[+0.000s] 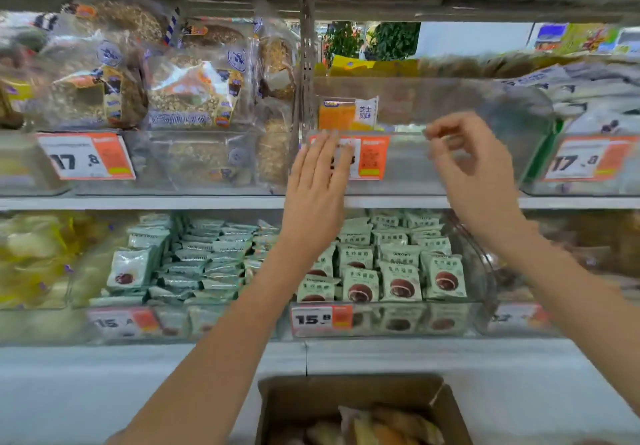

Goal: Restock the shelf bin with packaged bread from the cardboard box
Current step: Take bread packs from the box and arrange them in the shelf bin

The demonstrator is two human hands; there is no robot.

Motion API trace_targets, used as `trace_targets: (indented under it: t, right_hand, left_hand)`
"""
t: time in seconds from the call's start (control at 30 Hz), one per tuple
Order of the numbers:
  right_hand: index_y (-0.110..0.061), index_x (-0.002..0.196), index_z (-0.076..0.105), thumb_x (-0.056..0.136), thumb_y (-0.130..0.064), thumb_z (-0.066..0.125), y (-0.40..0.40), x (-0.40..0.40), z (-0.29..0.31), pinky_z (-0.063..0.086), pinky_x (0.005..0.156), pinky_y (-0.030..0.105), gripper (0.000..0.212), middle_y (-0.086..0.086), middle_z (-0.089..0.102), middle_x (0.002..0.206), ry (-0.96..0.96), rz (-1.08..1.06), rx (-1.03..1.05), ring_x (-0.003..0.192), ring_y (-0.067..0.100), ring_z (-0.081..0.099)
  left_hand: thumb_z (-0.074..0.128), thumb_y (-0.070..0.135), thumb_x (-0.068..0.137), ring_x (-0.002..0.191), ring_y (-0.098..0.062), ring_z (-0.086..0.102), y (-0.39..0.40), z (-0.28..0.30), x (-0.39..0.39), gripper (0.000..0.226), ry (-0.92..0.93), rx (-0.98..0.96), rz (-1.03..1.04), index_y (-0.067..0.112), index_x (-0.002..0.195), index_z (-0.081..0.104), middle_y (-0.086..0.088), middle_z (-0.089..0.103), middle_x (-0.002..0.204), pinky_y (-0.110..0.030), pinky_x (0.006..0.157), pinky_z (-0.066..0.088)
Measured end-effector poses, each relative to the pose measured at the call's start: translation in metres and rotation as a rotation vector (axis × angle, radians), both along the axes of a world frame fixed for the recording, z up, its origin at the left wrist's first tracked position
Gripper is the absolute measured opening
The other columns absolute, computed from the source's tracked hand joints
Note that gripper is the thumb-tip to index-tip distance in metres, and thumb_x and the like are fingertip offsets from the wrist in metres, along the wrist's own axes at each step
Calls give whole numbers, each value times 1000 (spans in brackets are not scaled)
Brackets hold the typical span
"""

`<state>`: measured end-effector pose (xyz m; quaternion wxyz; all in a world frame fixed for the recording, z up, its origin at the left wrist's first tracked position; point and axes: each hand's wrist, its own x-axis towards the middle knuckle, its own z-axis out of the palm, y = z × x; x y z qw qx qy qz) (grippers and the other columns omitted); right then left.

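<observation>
Barely begun: shelf bin (450,167) nearly bare (one orange pack (337,113) inside), cardboard box (360,396) stocked; left hand (317,184) flat on it, right hand (467,164) loosely curled, empty.

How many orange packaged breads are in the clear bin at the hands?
1: an orange packet at the bin's left end, above the left hand. Others may be hidden.

Nearly empty clear shelf bin (450,105); open cardboard box (349,396) of packaged bread (381,427) below
</observation>
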<state>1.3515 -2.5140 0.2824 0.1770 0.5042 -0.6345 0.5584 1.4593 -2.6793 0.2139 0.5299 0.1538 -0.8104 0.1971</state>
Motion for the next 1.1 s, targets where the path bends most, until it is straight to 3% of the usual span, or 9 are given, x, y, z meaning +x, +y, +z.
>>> trace_targets:
  t: [0.2, 0.33, 0.43, 0.5, 0.6, 0.73, 0.83, 1.0, 1.1]
  right_hand:
    - [-36, 93, 49, 96, -8, 48, 55, 52, -158, 40, 52, 14, 29, -9, 58, 81, -224, 50, 245, 65, 3, 56]
    - [-35, 95, 53, 94, -10, 50, 72, 69, -267, 47, 70, 24, 25, -10, 63, 91, -319, 67, 700, 80, 6, 59]
    - [-22, 119, 49, 92, -21, 53, 69, 84, -321, 51, 85, 39, 28, 2, 63, 112, -223, 233, 1203, 98, 19, 61]
    - [-19, 135, 39, 89, -24, 55, 66, 95, -348, 51, 86, 41, 49, 6, 58, 126, -117, 252, 1354, 104, 23, 59]
    - [-24, 148, 16, 89, -26, 57, 75, 100, -381, 48, 91, 44, 72, 8, 37, 146, 28, 124, 1482, 119, 32, 47]
    - [-24, 150, 10, 86, -51, 57, 88, 107, -397, 39, 97, 50, 84, 6, 24, 151, 165, 35, 1586, 130, 39, 27]
    - [-22, 149, 18, 86, -61, 47, 86, 121, -407, 42, 89, 48, 79, 8, 36, 145, 287, -141, 1510, 120, 37, 39]
    - [-15, 125, 56, 83, -29, 66, 82, 129, -412, 53, 59, 39, 46, 13, 68, 101, 347, -285, 1345, 82, 38, 63]
    - [-7, 99, 67, 78, -20, 75, 84, 127, -402, 47, 37, 31, 26, 13, 69, 73, 298, -332, 1195, 57, 33, 64]
  left_hand:
    - [47, 4, 80, 110, -27, 53, 74, -123, 51, 30, -117, 93, -81, 8, 105, 63, -9, 65, 113, -42, 91, 39]
    - [45, 11, 73, 88, -27, 54, 113, -222, 81, 26, -328, 294, -32, 11, 94, 61, -6, 63, 91, -39, 78, 39]
    - [41, 14, 76, 86, -29, 60, 140, -258, 87, 29, -610, 712, 52, 12, 97, 61, -5, 63, 92, -39, 71, 44]
    - [44, 13, 87, 97, -28, 59, 149, -277, 84, 24, -775, 1061, 72, 15, 108, 56, -5, 62, 106, -37, 74, 44]
    - [44, 20, 94, 101, -26, 59, 157, -306, 96, 22, -851, 1347, 119, 16, 113, 56, -6, 62, 112, -34, 74, 45]
    - [44, 21, 95, 102, -25, 58, 155, -324, 112, 20, -851, 1495, 206, 17, 110, 58, -5, 62, 113, -34, 77, 48]
    - [44, 19, 94, 102, -24, 58, 152, -313, 108, 21, -778, 1548, 158, 17, 107, 61, -3, 62, 111, -35, 80, 49]
    - [47, 13, 93, 89, -15, 57, 154, -309, 106, 17, -564, 1632, 99, 22, 92, 61, 2, 64, 104, -31, 76, 50]
    - [47, 10, 94, 107, -17, 57, 150, -308, 107, 24, -408, 1720, 81, 17, 108, 64, -2, 63, 117, -35, 93, 49]
